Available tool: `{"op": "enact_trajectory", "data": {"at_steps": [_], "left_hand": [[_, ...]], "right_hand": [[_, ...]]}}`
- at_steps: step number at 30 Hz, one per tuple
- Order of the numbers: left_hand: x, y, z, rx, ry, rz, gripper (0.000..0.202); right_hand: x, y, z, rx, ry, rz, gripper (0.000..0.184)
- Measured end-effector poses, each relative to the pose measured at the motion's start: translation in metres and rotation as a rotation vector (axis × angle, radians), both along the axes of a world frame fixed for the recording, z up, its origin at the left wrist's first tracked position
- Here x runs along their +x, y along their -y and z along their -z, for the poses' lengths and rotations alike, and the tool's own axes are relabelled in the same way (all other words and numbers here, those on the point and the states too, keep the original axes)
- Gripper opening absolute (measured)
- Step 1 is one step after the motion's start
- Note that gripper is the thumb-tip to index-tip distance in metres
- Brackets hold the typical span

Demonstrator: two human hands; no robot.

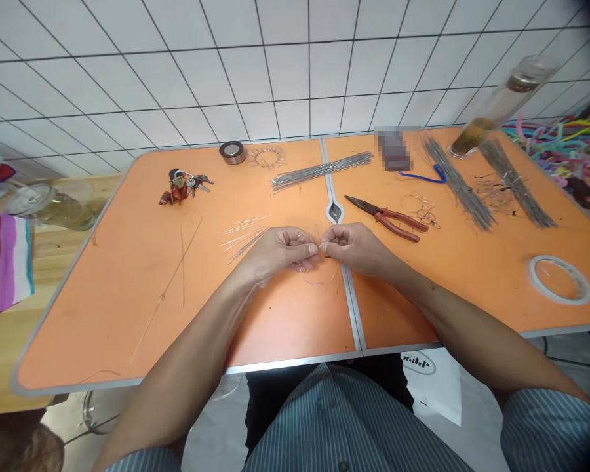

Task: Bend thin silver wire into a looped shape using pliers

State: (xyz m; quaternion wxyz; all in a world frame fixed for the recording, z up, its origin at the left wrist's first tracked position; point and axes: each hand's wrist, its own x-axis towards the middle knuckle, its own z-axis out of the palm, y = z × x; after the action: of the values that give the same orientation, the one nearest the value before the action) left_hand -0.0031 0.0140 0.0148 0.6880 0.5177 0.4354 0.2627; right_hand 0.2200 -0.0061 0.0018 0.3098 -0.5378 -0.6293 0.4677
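Close together over the middle of the orange table (275, 314), my two hands meet fingertip to fingertip. My left hand (292, 248) pinches a thin wire between thumb and forefinger. My right hand (347, 246) is closed in a pinch on the same thin wire. A faint wire loop (317, 283) hangs or lies just below the fingers; which of these I cannot tell. Left of my left hand several short straight wires (243, 236) lie loosely side by side. Pliers with red handles (388, 218) rest to the right of my right hand, jaws pointing left.
A wire bundle (322, 172) lies behind my hands, with another bundle (459, 187) at the right. A tape roll (233, 153), keys (196, 183) and a wire ring (267, 157) sit at the back. A tall glass bottle (501, 108) and a white ring (560, 280) stand or lie rightward.
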Motion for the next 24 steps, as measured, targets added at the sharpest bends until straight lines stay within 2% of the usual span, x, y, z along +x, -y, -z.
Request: {"op": "enact_trajectory", "data": {"at_steps": [4, 10, 24], "left_hand": [[0.005, 0.003, 0.002, 0.028, -0.006, 0.011, 0.029], [0.008, 0.003, 0.006, 0.074, -0.001, -0.089, 0.028], [0.020, 0.005, 0.009, -0.001, 0.014, -0.142, 0.011]], "right_hand": [[-0.001, 0.000, 0.002, -0.013, -0.019, -0.035, 0.018], [0.002, -0.004, 0.007, -0.017, 0.003, -0.035, 0.022], [0.005, -0.003, 0.003, -0.017, 0.095, -0.048, 0.022]]}}
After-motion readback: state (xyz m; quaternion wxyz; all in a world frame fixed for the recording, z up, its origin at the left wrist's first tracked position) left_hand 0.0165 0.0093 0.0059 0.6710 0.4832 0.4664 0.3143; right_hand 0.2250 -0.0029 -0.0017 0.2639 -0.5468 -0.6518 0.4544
